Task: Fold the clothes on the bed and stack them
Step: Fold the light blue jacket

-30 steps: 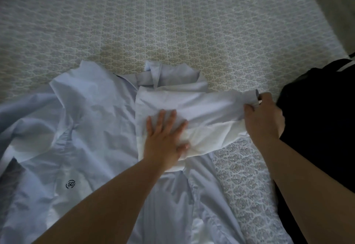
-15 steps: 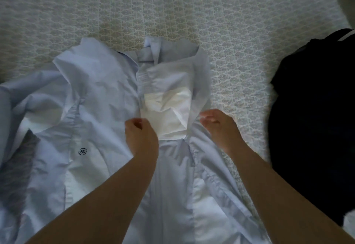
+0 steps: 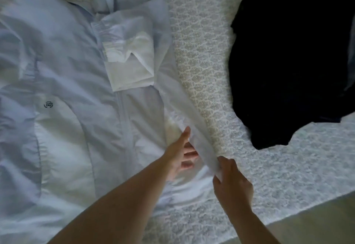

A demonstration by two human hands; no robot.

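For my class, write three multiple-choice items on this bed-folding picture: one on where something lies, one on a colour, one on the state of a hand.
1. Where does the dark garment lie relative to the light blue shirt?
A. To its right, apart from it on the bedspread
B. On top of it
C. To its left

2. What colour is the small logo on the shirt?
A. Red
B. Dark, near black
C. Yellow

3. What is the right hand doing?
A. Lying flat and open on the bedspread
B. Holding the dark garment
C. Pinching the shirt's right side edge

Answers:
1 A: a strip of patterned bedspread shows between the two garments.
2 B: the round mark reads dark against the pale cloth.
3 C: its grip closes on the raised fabric edge, while the left hand sits beside it on the shirt.
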